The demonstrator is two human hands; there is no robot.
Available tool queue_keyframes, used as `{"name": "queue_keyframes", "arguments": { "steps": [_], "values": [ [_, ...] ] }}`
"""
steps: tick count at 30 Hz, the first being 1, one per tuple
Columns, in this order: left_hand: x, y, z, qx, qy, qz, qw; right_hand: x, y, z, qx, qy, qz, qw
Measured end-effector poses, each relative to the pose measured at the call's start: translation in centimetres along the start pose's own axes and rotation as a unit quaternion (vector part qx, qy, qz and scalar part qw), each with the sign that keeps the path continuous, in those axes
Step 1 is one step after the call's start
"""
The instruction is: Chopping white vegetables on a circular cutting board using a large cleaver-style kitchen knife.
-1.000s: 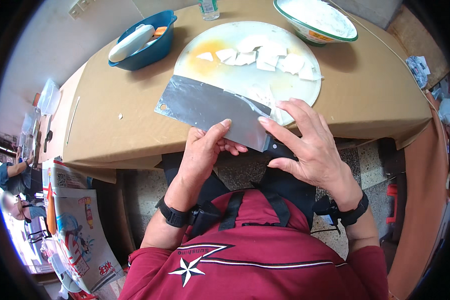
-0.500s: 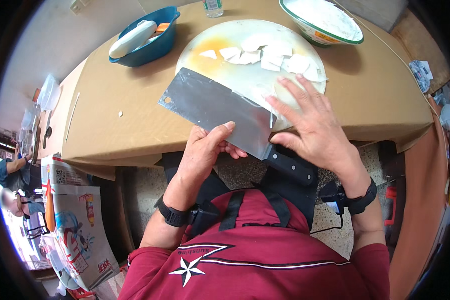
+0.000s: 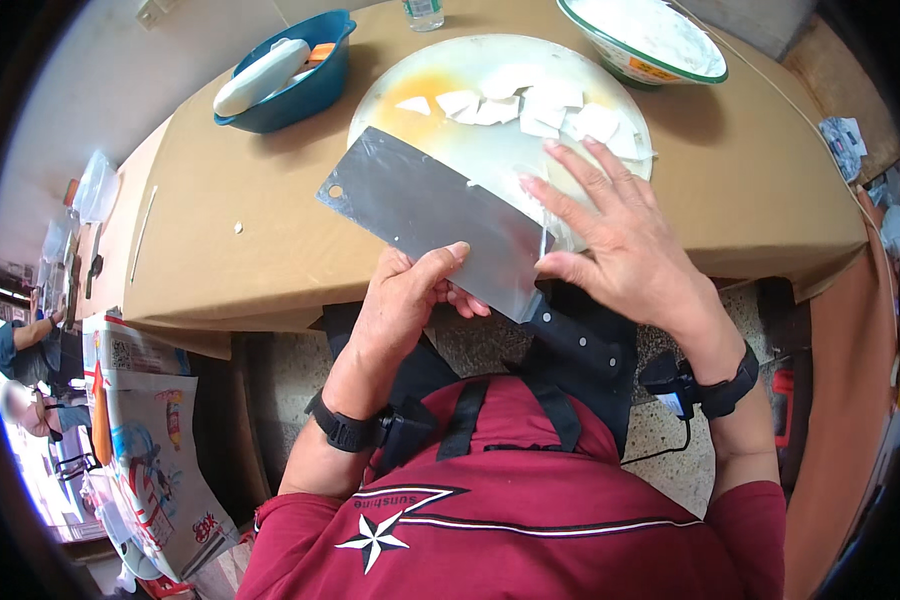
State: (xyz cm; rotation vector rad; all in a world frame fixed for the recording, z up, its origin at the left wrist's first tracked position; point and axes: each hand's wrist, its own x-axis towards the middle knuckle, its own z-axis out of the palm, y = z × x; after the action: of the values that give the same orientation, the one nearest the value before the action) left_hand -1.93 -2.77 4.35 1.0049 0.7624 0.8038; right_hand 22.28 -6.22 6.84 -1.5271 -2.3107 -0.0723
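My left hand (image 3: 410, 287) grips a cleaver (image 3: 432, 205) by its broad steel blade, thumb on top and fingers curled beneath. The black handle (image 3: 582, 340) points toward me on the right, held by neither hand. My right hand (image 3: 625, 235) is open with spread fingers, its thumb close to the blade's handle end; whether it touches is unclear. A thin whitish strip (image 3: 544, 238) shows beside that end of the blade. Beyond the cleaver is a round, pale cutting board (image 3: 400, 100) with an orange stain. Several flat white slices (image 3: 542, 108) lie across its far part.
At the far left, a blue basin (image 3: 310, 100) contains a long white root vegetable (image 3: 260, 80) and orange pieces. A green-rimmed bowl (image 3: 642, 70) of white shreds stands far right, and a clear bottle (image 3: 424, 14) at the back. Another person (image 3: 32, 345) is at the left edge.
My right hand has shifted slightly away from me and to the left, its thumb lifting off the handle area. The left hand and cleaver stay nearly still.
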Motion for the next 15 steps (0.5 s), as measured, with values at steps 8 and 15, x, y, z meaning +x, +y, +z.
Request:
{"name": "queue_keyframes", "arguments": {
  "steps": [8,15],
  "values": [
    [-0.1,0.0,0.3,0.015,-0.023,-0.005,1.0,1.0,0.2,1.5,-0.004,0.016,-0.011,1.0],
    [0.3,0.2,-0.8,-0.015,0.021,0.018,1.0,-2.4,-0.1,-1.1,0.021,-0.014,-0.027,0.999]
  ]
}}
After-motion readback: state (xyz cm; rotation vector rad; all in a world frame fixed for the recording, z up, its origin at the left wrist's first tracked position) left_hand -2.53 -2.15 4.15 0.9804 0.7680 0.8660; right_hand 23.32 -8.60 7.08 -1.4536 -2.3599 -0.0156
